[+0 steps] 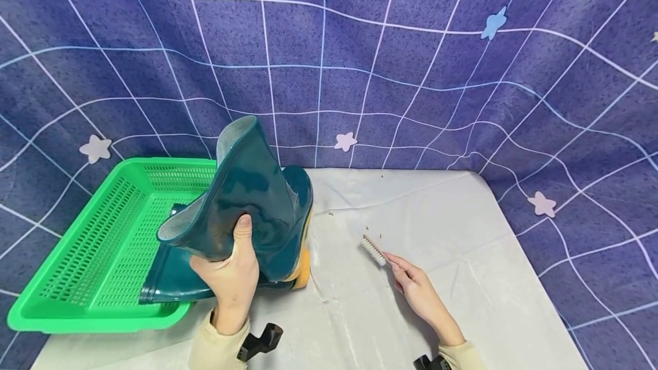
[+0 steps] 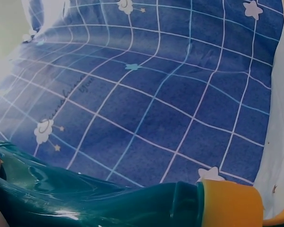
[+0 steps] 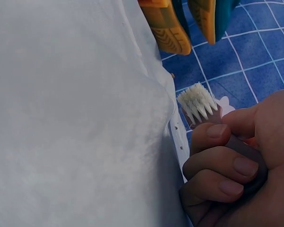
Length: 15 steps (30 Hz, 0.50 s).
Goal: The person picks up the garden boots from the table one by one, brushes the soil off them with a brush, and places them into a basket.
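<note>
My left hand (image 1: 233, 276) grips a dark teal rubber boot (image 1: 257, 198) by its shaft, thumb laid across the outside; the other fingers are hidden. The shaft's opening bends inward around the grip. A second teal boot (image 1: 175, 278) lies beneath it, partly covered, its shaft over the front rim of a green basket (image 1: 97, 324). Yellow soles (image 3: 173, 35) show on the boots in the right wrist view. Off to the right, my right hand (image 1: 418, 290) holds a small brush (image 1: 374, 251) by its handle, fingers curled round it. Its pale bristles (image 3: 197, 101) stand apart from the boots.
A pale sheet (image 1: 437, 216) covers the table, with small dark crumbs (image 1: 367, 228) scattered between the boots and the brush. A blue checked curtain (image 1: 360, 44) with stars hangs behind and along the right side. The slotted basket takes up the left end.
</note>
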Motion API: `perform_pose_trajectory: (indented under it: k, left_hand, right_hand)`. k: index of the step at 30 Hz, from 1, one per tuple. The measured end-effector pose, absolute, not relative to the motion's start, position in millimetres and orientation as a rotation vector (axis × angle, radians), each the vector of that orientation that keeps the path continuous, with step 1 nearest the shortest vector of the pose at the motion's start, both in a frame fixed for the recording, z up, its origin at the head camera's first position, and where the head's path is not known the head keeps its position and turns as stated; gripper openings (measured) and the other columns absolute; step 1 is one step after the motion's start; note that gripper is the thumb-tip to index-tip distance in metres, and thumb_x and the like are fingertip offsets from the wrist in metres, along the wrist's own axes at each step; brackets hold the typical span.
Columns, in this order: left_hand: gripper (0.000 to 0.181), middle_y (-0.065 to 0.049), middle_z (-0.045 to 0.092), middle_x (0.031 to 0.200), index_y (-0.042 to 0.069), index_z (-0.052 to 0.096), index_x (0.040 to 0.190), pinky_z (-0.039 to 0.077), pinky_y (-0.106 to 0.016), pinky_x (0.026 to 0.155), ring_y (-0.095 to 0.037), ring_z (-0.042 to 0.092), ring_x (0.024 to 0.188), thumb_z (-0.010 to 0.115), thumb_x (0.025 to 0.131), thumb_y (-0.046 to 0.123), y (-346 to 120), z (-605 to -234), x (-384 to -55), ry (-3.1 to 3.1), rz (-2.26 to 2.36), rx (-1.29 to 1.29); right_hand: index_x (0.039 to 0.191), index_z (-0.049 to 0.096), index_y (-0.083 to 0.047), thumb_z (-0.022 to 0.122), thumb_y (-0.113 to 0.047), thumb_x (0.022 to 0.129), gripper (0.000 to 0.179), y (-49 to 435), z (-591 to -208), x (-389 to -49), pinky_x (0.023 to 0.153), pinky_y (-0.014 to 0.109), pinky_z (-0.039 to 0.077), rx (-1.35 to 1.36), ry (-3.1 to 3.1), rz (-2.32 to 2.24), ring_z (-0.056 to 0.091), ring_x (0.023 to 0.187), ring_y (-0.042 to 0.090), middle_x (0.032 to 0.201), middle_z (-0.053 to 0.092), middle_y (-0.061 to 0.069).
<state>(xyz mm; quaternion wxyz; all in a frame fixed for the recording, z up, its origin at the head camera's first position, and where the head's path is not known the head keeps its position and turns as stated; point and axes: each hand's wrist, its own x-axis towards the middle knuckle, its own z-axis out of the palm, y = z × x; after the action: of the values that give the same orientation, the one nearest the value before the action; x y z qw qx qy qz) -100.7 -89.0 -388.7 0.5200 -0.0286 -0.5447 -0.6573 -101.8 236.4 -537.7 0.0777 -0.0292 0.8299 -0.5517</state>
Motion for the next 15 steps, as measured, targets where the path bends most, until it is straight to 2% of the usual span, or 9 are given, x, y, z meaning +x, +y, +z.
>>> perform_pose_trajectory:
  k: [3, 7, 15]
  left_hand:
    - [0.035, 0.001, 0.08, 0.11, -0.01, 0.071, 0.12, 0.057, -0.027, 0.1, -0.014, 0.075, 0.106, 0.083, 0.092, 0.007, -93, -387, -99, -1.319, -1.552, -0.053]
    - [0.035, 0.004, 0.081, 0.104, -0.009, 0.074, 0.116, 0.058, -0.024, 0.094, -0.011, 0.076, 0.1, 0.086, 0.09, 0.011, -98, -385, -98, -1.336, -1.536, -0.018]
    - [0.033, 0.001, 0.081, 0.103, -0.006, 0.074, 0.118, 0.058, -0.024, 0.092, -0.013, 0.077, 0.099, 0.084, 0.088, 0.004, -113, -384, -94, -1.326, -1.555, 0.026]
  right_hand:
    - [0.149, 0.063, -0.009, 0.047, -0.017, 0.114, 0.038, 236, -538, -102, 0.058, 0.023, 0.042, -0.083, 2.48, -1.643, 0.04, 0.057, 0.005, 0.075, 0.051, 0.005]
    - [0.149, 0.062, -0.008, 0.047, -0.018, 0.114, 0.039, 236, -539, -102, 0.058, 0.022, 0.042, -0.084, 2.466, -1.647, 0.039, 0.057, 0.004, 0.078, 0.051, 0.005]
    - [0.149, 0.062, -0.009, 0.047, -0.018, 0.114, 0.039, 237, -538, -102, 0.057, 0.022, 0.041, -0.083, 2.467, -1.645, 0.04, 0.057, 0.005, 0.082, 0.053, 0.008]
